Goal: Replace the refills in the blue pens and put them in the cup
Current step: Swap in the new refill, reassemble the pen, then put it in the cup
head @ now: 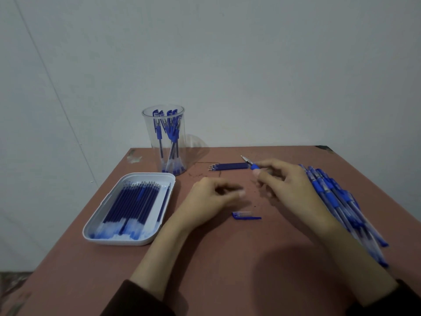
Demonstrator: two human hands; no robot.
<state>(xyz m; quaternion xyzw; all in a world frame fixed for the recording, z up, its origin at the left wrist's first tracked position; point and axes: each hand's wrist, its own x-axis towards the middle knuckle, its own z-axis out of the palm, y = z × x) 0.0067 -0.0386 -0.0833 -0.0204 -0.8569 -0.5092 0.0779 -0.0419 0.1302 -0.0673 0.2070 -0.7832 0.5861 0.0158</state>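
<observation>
Reddish-brown and scuffed, the worktop (227, 258) stands against a pale grey wall (250, 65), and its far corners are chipped. The right-hand fingers (272, 164) pinch a blue pen (251, 164) by its grip, with the bare tip pointing away to the left. The left-hand fingers (237, 194) are loosely curled and blurred, so I cannot tell whether they hold anything. Just left of the right-hand fingers lies a bundle of loose refills (230, 166). Just nearer the person than the left-hand fingers lies a pen cap (245, 215). Left of both hands, a white tray (127, 241) holds more tray refills (134, 201), and beyond it a clear cup (180, 153) stands with stored pens (169, 135) inside. Right of the fingers lies a heap of pens (337, 201).
</observation>
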